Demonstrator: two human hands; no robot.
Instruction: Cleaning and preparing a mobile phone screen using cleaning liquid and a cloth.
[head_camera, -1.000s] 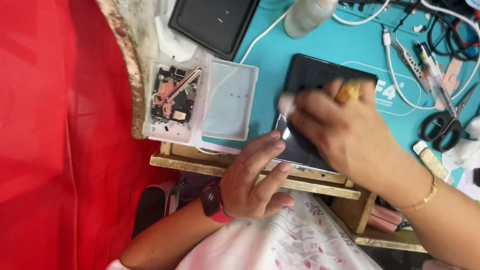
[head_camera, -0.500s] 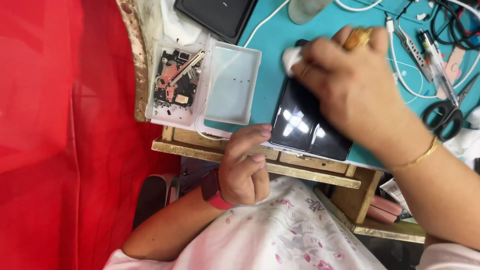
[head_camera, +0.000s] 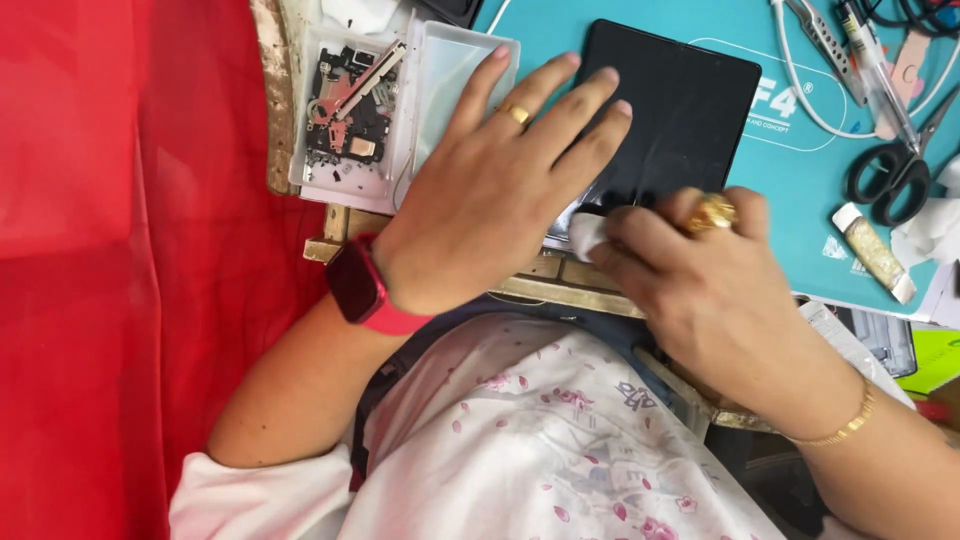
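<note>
A black tablet (head_camera: 672, 110) is steadied and wiped on a teal work mat (head_camera: 800, 180).

The tablet lies flat on the mat at the near table edge. It is pressed by the left hand (head_camera: 490, 190), laid open with fingers spread across its near-left corner, grasping nothing. A small white wad (head_camera: 588, 236) is pinched by the right hand (head_camera: 700, 280) against the tablet's near edge. A clear tray of phone parts (head_camera: 350, 110) sits just left; black scissors (head_camera: 890, 170) lie well to the right.
</note>
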